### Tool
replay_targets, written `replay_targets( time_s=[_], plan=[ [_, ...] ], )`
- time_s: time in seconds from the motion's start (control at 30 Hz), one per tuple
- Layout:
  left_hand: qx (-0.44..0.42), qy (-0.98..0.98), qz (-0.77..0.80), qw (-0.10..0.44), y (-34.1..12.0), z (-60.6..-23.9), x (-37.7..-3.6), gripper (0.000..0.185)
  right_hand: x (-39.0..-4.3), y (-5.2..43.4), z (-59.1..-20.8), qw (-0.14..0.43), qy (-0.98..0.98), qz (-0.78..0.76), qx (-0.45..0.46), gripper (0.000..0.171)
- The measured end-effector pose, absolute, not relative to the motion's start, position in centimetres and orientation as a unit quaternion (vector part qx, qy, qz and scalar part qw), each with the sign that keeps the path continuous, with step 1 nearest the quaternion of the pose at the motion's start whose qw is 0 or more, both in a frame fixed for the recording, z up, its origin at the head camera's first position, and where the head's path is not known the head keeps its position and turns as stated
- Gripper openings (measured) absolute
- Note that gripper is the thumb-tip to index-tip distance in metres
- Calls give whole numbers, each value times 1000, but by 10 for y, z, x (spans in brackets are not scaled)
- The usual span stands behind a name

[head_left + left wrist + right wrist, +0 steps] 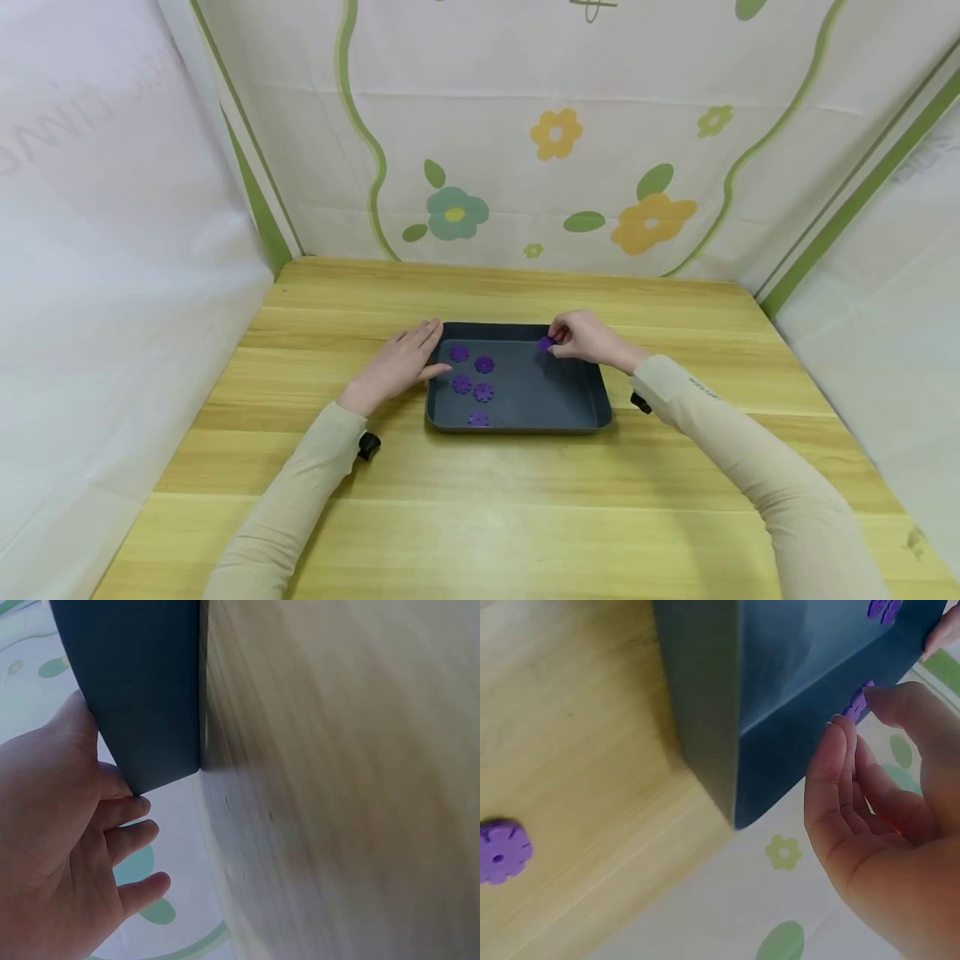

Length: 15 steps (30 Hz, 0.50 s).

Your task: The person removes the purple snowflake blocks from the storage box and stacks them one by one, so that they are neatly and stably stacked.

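Purple flower disc (pixel 545 343) pinched btwn thumb & fingertips of right hand (pixel 588 338), over far right part of dark tray (pixel 558 400); five more purple discs (pixel 472 379) lying flat in tray's left half, one near front rim; left hand (pixel 397 367) resting w/ straight, relaxed fingers against tray's left edge, gripping nothing; tray sitting mid wooden table (pixel 480 500); another purple disc (pixel 502 851) on table, seen in right wrist view.
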<state>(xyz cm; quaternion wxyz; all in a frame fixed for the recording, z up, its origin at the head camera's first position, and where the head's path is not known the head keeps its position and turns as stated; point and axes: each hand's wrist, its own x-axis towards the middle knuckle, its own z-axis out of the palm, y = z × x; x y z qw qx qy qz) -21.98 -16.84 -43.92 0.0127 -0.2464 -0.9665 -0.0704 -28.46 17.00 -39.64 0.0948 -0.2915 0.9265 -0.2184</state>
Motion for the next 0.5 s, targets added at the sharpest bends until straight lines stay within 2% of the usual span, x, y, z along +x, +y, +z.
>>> replay_targets(
  time_s=[0.5],
  plan=[
    [-248,-966,-67,16,-169,-441,-221,78,-282,211,-394,71,938,-216,-261,22]
  ],
)
